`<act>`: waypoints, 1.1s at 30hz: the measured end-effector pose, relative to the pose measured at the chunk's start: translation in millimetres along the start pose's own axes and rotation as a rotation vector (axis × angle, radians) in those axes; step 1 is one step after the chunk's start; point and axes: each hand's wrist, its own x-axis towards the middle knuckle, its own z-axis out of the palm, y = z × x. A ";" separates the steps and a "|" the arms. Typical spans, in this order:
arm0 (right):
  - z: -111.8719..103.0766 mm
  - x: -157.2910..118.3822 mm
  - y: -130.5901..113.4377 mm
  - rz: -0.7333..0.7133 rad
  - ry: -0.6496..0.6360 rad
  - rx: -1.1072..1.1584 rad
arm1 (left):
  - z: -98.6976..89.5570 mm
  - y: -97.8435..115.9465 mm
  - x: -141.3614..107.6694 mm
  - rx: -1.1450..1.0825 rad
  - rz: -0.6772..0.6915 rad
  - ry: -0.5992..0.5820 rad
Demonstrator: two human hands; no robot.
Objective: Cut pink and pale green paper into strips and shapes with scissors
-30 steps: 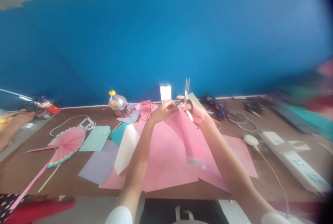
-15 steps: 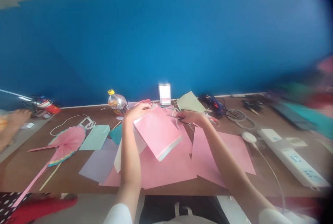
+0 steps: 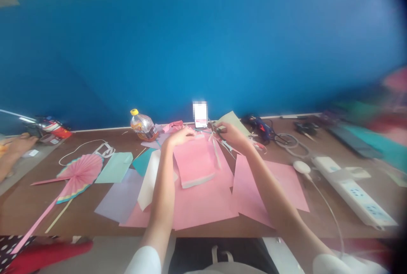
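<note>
The left hand [image 3: 182, 135] lies at the far edge of a pink sheet with a white border [image 3: 195, 166], its fingers bent low over the paper; blur leaves it unclear whether they pinch the edge or only press on it, so I cannot tell how far they are open. The right hand [image 3: 234, 136], just beyond that sheet's right far corner, has its fingers closed round the dark handles of the scissors [image 3: 218, 130]. The bordered sheet lies near the middle of the table [image 3: 85, 223], on top of a larger pink sheet [image 3: 206, 208], with its white strip toward the person. A white sheet [image 3: 149, 183] lies beside the left forearm, and another pink sheet [image 3: 286, 180] is partly covered by the right forearm. Behind the left hand stands a bottle with a yellow cap [image 3: 143, 127]; a pleated pink fan [image 3: 81, 176] lies farther left, and a white power strip [image 3: 354, 193] to the right.
</note>
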 end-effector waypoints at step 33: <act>8.6 5.1 6.3 0.205 0.099 -0.735 | 21.0 32.0 14.3 -0.040 0.004 0.020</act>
